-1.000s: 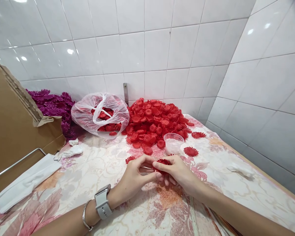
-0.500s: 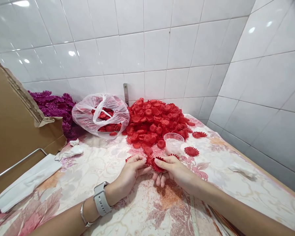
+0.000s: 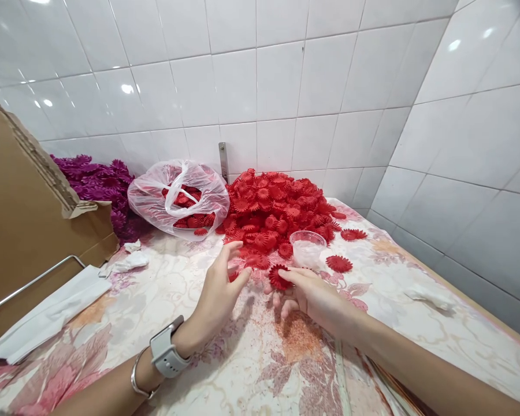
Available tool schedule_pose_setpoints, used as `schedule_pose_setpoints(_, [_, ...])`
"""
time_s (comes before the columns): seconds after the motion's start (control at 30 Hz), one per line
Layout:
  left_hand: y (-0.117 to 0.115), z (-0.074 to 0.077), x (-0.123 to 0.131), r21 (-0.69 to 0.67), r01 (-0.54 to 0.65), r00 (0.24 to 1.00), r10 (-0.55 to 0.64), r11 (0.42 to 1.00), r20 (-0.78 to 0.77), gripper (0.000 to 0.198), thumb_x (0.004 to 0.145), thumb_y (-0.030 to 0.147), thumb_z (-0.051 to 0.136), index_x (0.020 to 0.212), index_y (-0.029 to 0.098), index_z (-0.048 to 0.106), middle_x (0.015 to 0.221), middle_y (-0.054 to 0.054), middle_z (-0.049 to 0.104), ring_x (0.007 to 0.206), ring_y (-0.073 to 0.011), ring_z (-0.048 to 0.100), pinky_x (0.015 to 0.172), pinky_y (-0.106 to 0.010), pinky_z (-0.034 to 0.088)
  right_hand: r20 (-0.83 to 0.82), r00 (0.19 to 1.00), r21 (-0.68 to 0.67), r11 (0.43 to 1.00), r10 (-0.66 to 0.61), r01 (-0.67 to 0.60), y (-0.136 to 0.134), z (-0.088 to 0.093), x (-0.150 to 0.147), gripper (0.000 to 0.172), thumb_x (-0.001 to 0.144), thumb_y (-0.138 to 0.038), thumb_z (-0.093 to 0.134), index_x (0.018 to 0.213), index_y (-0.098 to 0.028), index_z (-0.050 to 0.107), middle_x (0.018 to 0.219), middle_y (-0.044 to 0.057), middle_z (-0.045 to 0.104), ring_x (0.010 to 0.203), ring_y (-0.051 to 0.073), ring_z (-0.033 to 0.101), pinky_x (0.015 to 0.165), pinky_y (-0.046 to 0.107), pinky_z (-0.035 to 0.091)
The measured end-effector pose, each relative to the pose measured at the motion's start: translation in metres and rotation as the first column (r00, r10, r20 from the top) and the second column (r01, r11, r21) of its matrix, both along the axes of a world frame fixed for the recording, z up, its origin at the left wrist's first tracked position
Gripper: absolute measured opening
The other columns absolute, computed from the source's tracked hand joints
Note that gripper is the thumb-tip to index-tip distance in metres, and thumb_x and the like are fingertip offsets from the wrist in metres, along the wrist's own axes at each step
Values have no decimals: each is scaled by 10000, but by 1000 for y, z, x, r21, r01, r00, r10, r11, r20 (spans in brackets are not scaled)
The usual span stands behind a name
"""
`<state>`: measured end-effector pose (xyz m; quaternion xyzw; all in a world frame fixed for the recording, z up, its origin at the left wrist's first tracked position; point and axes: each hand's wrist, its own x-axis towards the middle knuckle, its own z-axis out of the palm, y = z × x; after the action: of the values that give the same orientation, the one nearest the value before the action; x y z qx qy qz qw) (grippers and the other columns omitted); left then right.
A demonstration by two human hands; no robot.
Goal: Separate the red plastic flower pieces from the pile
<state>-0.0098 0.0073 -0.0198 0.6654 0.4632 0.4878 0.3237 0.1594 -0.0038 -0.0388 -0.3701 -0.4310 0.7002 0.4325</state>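
Here, one red flower sits pinched in the right hand, round, without a long axis, just right of the left hand, whose thumb and fingers stand apart. Ahead, nearer the left hand, lies one uncountable red heap; around it, one clear cup, one plastic bag, one purple heap.

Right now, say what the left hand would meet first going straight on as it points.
Probably the near edge of the red flower pile, though the single red flower showing in the open curve of the left hand may come first; depth is unclear here.
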Motion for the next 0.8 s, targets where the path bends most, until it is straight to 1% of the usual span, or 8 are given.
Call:
schedule_pose_setpoints(0.03, [1, 0, -2, 96, -29, 993, 39, 995, -108, 312, 722, 156, 553, 1028, 208, 521, 1209, -90, 512, 1167, -227, 438, 972, -410, 342, 28, 999, 10, 1000, 17, -18, 0, -2, 0, 202, 834, -292, 496, 716, -139, 558, 596, 37, 618, 475, 127, 585, 415, 236, 491])
schedule_pose_setpoints(0.1, [1, -1, -3, 211, -34, 966, 87, 977, -243, 255, 738, 138, 528, 983, 195, 571, 1245, -94, 489, 1210, -227, 389, 1020, -409, 276, 85, 995, 55, 997, 47, -51, -1, -3, 1, 232, 814, -324, 534, 701, -126, 579, 569, 31, 613, 465, 112, 576, 433, 216, 476])
schedule_pose_setpoints(0.17, [0, -2, -1, 221, 6, 954, 60, 975, -293, 193, 767, 147, 503, 934, 185, 593, 1184, -91, 538, 1152, -218, 448, 994, -382, 312, 134, 990, 110, 992, 54, -69, -1, -2, 2, 277, 784, -360, 575, 671, -108, 602, 562, 36, 618, 472, 95, 573, 459, 193, 463])
schedule_pose_setpoints(0.23, [-4, -3, 1, 171, 90, 951, -34, 981, -307, 157, 797, 179, 489, 908, 185, 600, 1056, -71, 609, 1018, -198, 541, 902, -340, 395, 158, 987, 150, 987, 33, -57, -2, 1, 2, 296, 746, -380, 612, 641, -103, 611, 563, 35, 623, 479, 91, 576, 476, 190, 462])
schedule_pose_setpoints(0.33, [-9, -3, 5, 77, 199, 946, -171, 977, -277, 154, 825, 247, 483, 897, 188, 607, 903, -39, 651, 846, -169, 599, 774, -291, 458, 155, 988, 169, 986, -22, -5, -4, 5, 1, 280, 693, -383, 654, 641, -110, 620, 558, 17, 621, 472, 95, 578, 486, 207, 476])
schedule_pose_setpoints(0.43, [-12, -4, 7, -9, 240, 950, -237, 971, -202, 157, 820, 260, 499, 894, 178, 611, 899, -40, 653, 824, -160, 615, 747, -273, 478, 167, 984, 142, 989, -62, 38, -4, 6, 0, 280, 675, -383, 662, 644, -108, 622, 534, 12, 616, 445, 93, 572, 470, 209, 477])
schedule_pose_setpoints(0.67, [-11, -8, 8, -97, 322, 944, -327, 942, -43, 147, 769, 233, 572, 892, 159, 603, 863, -45, 664, 790, -166, 634, 738, -276, 496, 198, 979, 139, 990, -54, 27, -4, 0, -1, 318, 699, -414, 630, 664, -98, 621, 522, 39, 635, 455, 120, 603, 440, 208, 478])
schedule_pose_setpoints(0.8, [-11, -11, 8, -134, 361, 933, -354, 923, 69, 115, 747, 233, 601, 839, 163, 596, 831, -40, 665, 773, -163, 639, 725, -262, 495, 244, 967, 133, 990, -70, 38, -5, 0, -1, 347, 690, -448, 635, 631, -108, 611, 483, 33, 622, 399, 112, 570, 396, 207, 449])
